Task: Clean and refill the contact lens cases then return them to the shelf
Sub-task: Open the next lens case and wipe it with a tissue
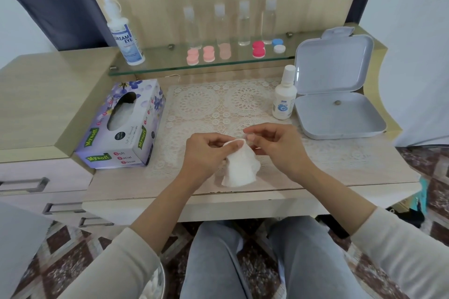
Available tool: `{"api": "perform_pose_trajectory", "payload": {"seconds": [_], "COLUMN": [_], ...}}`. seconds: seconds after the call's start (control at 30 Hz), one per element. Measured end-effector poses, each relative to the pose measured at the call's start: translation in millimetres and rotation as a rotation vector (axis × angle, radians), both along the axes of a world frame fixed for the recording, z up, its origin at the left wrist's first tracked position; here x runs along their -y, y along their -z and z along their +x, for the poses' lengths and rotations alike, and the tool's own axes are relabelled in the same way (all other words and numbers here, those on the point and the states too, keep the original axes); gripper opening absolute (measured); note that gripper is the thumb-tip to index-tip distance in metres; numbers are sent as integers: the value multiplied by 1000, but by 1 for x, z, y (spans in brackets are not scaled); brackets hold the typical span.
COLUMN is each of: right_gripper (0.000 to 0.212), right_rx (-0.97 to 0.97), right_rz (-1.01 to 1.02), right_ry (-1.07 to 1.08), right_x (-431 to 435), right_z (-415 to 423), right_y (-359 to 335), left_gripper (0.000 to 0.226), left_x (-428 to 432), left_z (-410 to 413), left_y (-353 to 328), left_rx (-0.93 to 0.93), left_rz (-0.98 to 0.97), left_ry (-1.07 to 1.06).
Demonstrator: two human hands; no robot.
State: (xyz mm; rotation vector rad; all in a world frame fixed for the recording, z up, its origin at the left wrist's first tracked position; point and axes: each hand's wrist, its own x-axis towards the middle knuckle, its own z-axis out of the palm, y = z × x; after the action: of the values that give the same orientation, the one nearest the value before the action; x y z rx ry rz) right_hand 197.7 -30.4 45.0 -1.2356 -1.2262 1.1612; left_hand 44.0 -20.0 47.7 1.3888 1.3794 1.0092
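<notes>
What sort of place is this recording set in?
Most likely a home dressing table, perhaps in a bedroom: a glass shelf holds contact lens cases and clear bottles, a tissue box sits by a lace mat, and drawers run down the left.

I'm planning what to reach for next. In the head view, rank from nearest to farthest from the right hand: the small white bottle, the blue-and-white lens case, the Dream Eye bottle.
1. small white bottle, on the lace mat, just beyond the right hand.
2. blue-and-white lens case, right end of the glass shelf.
3. Dream Eye bottle, left end of that shelf.
</notes>
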Motion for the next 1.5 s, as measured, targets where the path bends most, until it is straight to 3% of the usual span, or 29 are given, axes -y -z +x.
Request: {"api": "perform_pose_trajectory", "payload": {"seconds": [0.1, 0.3, 0.47, 0.73, 1.0, 1.1, 1.13, 1.23, 1.27, 1.37, 1.5], "right_gripper": [15, 14, 18, 21, 16, 14, 17, 56, 58, 31, 19], "right_rx": [-41, -65, 3, 10, -88, -102, -105, -41, -1, 73, 93], "right_rz": [-10, -17, 42, 61, 22, 38, 34, -67, -102, -111, -89], "right_ry": [0, 16, 39, 47, 34, 48, 43, -28, -62, -90, -68], "right_x": [-1, -3, -4, -3, -3, -2, -2, 0, 2, 6, 7], "right_z": [-1, -1, -12, -13, -5, -6, -7, -10, -12, -16, -11], "right_y": [-2, -4, -2, 3, 5, 4, 5, 8, 9, 13, 15], "left_gripper": [8, 37, 22, 13, 39, 33, 31, 29, 29, 29, 29], "left_x": [0, 6, 6, 0, 2, 3, 3, 2, 1, 1, -1], "left_z": [-5, -8, -6, -8, -9, -5, -4, 0, 2, 4, 2], "left_y": [-1, 1, 4, 4, 4, 4, 3, -1, -3, -6, -8], "left_rx": [55, 139, 69, 107, 105, 78, 96, 184, 205, 207, 231], "left_rz": [-14, 12, 83, 71, 69, 108, 110, 86, 69, 43, 31], "left_ry": [59, 85, -46, -16, 128, 91, 68, 56, 55, 70, 104]}}
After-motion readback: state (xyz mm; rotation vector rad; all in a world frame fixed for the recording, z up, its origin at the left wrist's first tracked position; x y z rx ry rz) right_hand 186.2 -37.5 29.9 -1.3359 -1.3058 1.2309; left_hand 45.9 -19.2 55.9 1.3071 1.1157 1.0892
